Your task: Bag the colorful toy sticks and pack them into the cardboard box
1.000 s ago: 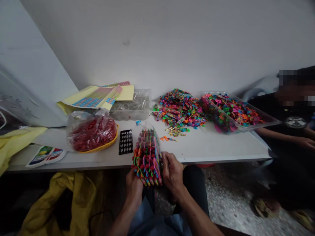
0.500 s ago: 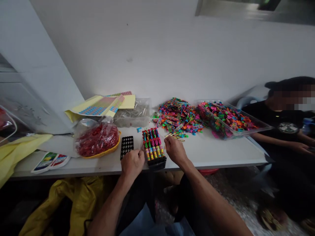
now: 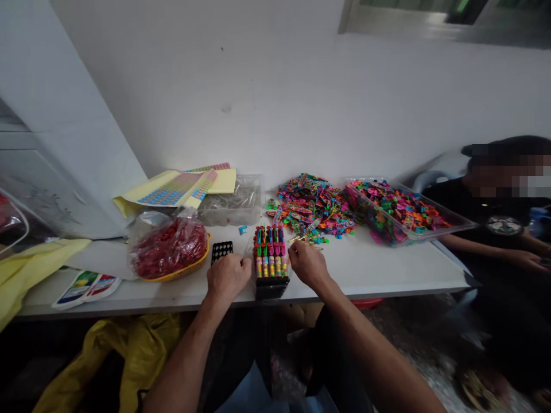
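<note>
1. Two hands flank a rack (image 3: 270,261) of bright toys that stands at the table's near edge (image 3: 172,295). The step in hand looks like settling or squaring it there.
2. Left hand (image 3: 227,277) is curled, knuckles up, against the rack's left side. Right hand (image 3: 306,265) has bent fingers at its right side. Whether either one grips or only touches, I cannot tell.
3. Any shift calls for care, I judge: the rack's front reaches the edge, so pushing away is safer than pulling.
4. Room: bare tabletop lies right of the right hand. A black grid (image 3: 221,250) sits just behind the left hand, a red bag (image 3: 169,245) beyond it, and a loose pile (image 3: 313,205) close behind the rack.
5. A bin (image 3: 404,212) and a seated person (image 3: 499,229) stand well apart, at the right.
</note>
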Motion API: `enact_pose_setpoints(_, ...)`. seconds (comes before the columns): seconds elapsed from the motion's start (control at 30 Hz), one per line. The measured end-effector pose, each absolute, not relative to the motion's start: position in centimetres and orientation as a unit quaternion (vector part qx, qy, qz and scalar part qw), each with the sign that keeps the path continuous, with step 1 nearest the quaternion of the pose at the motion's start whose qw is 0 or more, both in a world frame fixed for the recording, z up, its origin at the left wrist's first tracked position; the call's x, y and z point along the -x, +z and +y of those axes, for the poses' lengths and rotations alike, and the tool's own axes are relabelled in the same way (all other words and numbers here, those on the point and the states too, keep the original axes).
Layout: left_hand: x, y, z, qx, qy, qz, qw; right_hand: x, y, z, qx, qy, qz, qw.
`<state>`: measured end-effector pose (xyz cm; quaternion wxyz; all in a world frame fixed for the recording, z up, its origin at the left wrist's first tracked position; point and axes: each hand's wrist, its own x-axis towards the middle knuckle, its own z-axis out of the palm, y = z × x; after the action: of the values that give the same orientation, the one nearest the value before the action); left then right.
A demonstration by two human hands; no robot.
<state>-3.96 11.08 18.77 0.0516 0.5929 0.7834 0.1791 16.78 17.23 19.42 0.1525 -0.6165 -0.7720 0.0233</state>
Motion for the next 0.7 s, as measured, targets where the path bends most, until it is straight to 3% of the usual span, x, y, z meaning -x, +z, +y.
enact_pose_setpoints(0.4,5.6,18.9,18.0,-0.628,0.315,0.711,0.024,-14.0,20.5,21.2,0.586,0.028,-0.788,0.19)
enact_pose_setpoints(0.6,7.1,17.2,21.2,-0.735,0.402,0.512,0.188,-14.0,20.1,23.4,0.486,0.085,-0.839,0.229)
enact_pose_setpoints(0.7,7.5,16.6,22.0,-0.737,0.416,0.493,0.202,-14.3,19.7,24.1,0.484,0.107,-0.835,0.238)
